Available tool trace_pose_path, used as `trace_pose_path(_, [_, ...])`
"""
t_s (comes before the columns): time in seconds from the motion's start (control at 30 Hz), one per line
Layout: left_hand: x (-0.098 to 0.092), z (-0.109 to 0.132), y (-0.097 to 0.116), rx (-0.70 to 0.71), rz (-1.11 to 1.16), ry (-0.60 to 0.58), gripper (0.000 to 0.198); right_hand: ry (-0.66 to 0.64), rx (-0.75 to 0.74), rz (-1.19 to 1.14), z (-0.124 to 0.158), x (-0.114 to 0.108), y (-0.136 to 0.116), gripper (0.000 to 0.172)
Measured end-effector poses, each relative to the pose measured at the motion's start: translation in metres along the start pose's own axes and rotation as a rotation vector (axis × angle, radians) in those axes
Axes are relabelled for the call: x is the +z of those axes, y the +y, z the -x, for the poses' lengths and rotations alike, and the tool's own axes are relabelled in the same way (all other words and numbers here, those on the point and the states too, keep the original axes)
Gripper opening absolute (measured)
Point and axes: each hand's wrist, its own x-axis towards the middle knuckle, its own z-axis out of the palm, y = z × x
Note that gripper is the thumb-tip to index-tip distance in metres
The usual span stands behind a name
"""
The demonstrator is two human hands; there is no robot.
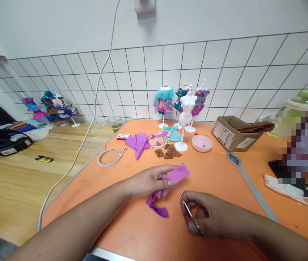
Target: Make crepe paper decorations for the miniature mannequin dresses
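Note:
A strip of purple crepe paper (180, 174) is pinched between the thumb and fingers of my left hand (154, 181). Its upper end sticks out flat to the right, and a twisted tail hangs below the palm onto the orange table (132, 224). My right hand (205, 212) grips slim metal tweezers (188, 210), their points facing up and left, just below the strip and apart from it. Beyond my hands lie more purple paper (139, 144), brown folded paper pieces (170, 152) and a bare white mannequin (188, 110) on a stand.
Dressed mini mannequins (164, 103) stand at the wall. A pink bowl (202, 143) and a cardboard box (233, 134) are at the back right, a tape roll (110, 157) at the left. A white cable (95, 98) hangs down the left side. A person's blurred area is at right.

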Motion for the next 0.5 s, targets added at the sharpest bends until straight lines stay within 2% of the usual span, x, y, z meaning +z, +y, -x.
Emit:
trace_pose_path(0.13, [0.005, -0.001, 0.000, -0.017, -0.035, -0.008, 0.063, 0.047, -0.055, -0.003, -0.004, 0.001, 0.003, 0.019])
trace_pose_path(0.27, [0.007, 0.000, 0.003, -0.015, -0.063, -0.035, 0.063, 0.033, -0.145, -0.043, -0.007, -0.003, 0.010, 0.023])
trace_pose_path(0.5, [0.007, 0.000, 0.004, -0.002, 0.019, -0.063, 0.068, 0.016, -0.135, -0.122, -0.009, -0.004, 0.012, 0.022])
